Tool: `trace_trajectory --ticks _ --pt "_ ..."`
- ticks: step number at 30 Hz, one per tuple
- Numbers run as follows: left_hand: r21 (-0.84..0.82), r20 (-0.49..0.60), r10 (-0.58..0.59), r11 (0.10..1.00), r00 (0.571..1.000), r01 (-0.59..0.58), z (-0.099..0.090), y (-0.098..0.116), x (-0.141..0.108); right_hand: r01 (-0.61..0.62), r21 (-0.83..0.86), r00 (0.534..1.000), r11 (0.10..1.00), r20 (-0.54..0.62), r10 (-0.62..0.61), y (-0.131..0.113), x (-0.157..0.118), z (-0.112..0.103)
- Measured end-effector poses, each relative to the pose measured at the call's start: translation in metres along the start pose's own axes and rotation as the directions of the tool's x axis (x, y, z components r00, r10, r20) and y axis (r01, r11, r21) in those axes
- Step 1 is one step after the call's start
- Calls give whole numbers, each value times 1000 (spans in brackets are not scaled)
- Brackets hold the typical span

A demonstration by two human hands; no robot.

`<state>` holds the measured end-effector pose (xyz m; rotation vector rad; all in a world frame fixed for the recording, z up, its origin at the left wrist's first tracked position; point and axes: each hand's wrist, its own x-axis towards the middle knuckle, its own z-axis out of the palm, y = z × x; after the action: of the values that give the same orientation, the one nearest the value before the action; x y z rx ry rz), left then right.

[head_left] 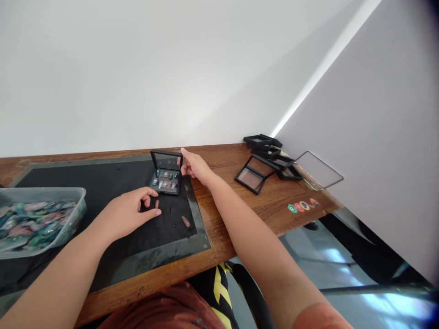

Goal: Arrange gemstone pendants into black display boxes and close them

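Observation:
A small black display case point(174, 192) stands with its lid raised on the dark mat. Rows of glossy false nails point(164, 184) in green, pink and pale tones fill its base. My right hand point(197, 167) grips the upper right edge of the lid point(167, 161), its other fingers curled beside the case. In front of the case my left hand point(125, 212) is open, thumb and forefinger apart. A brownish false nail point(157, 204) lies between those two fingertips. Another pinkish false nail point(185, 221) rests on the mat further right.
At left sits a clear plastic tub point(82, 201) heaped with glossy coloured pieces. Several black frame-like cases point(264, 141) are piled at the right by the wall, with an open one point(250, 179) in front. Round stickers point(298, 207) lie near the table's right edge.

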<state>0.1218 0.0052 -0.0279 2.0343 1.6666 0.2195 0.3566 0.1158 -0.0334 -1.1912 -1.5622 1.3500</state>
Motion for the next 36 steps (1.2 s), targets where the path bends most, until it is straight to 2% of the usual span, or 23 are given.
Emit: trace_trajectory --ticks 4,10,15,23,31,36 --pt "5 4 2 1000 1000 -2 0 0 1 85 -57 994 995 67 -82 2 -5 -1" --pt "13 9 8 1000 1000 -8 -1 1 0 87 -83 985 993 157 -73 -1 -13 -1" --pt "31 -13 17 999 1000 -17 -3 5 -1 156 -163 963 974 246 -113 1 -15 -1" --pt "39 -16 28 999 999 -27 -2 3 0 158 -287 953 945 293 -71 5 -16 -3" --pt "11 -5 -4 1000 1000 4 -4 6 -3 171 -397 959 902 277 -59 4 -18 -3" --pt "57 1 -18 998 1000 18 -5 9 -5 162 -414 962 896 270 -49 3 -19 -1"
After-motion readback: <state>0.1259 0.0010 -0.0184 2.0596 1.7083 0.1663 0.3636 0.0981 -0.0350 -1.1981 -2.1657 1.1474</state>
